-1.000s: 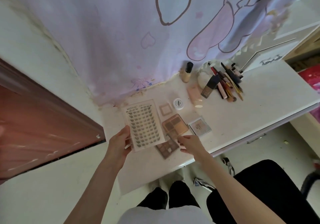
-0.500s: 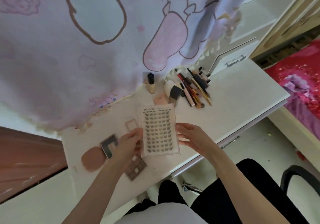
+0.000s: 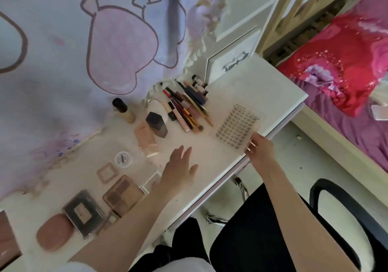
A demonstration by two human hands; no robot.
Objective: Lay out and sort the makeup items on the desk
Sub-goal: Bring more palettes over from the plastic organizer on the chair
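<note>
Tabletop [image 3: 262, 76] fills the middle of the frame, white, with its front edge running from lower left to the right corner. Largest item is the lash tray [image 3: 237, 127], a clear flat card right of centre, close to that front edge; it lies flat or nearly so, probably being put apart from the other things. The right hand [image 3: 260, 149] pinches its near corner with the fingers curled around it. The left hand [image 3: 178, 171] hovers over the middle of the tabletop, fingers spread and holding nothing, perhaps ready for the next piece. Palettes [image 3: 122, 194] and compacts sit grouped at lower left, the pencils and brushes [image 3: 186, 107] are piled at upper centre. Open room remains in the right corner behind the tray; the edge is near, so the tray could slip off.
</note>
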